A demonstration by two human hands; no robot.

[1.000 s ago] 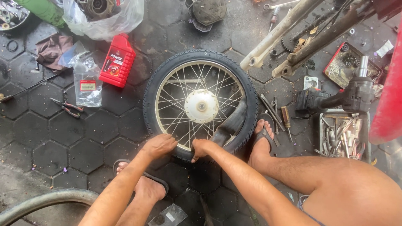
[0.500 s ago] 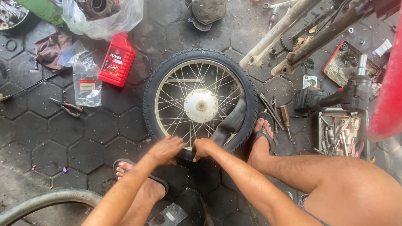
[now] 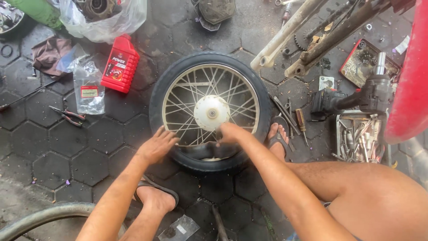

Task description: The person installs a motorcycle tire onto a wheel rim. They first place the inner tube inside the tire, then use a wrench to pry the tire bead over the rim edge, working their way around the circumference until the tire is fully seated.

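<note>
A spoked motorcycle wheel (image 3: 209,111) with a black tyre lies flat on the paving, its pale hub in the middle. A black inner tube (image 3: 203,151) sits along the near side of the rim. My left hand (image 3: 157,145) rests with fingers spread on the tyre's near-left edge. My right hand (image 3: 231,134) reaches over the rim and presses on the inner tube by the spokes. Both my sandalled feet flank the wheel.
A red oil bottle (image 3: 119,64) and a clear plastic bag (image 3: 88,87) lie to the left, pliers (image 3: 67,115) beside them. Screwdrivers (image 3: 292,118) and a tray of tools (image 3: 359,138) are on the right. A bike frame (image 3: 312,31) and red bodywork (image 3: 410,76) stand at the upper right.
The bulging part of the inner tube at the wheel's right side is now tucked along the near rim. Both hands moved up onto the wheel; the right hand slid further in toward the spokes.
</note>
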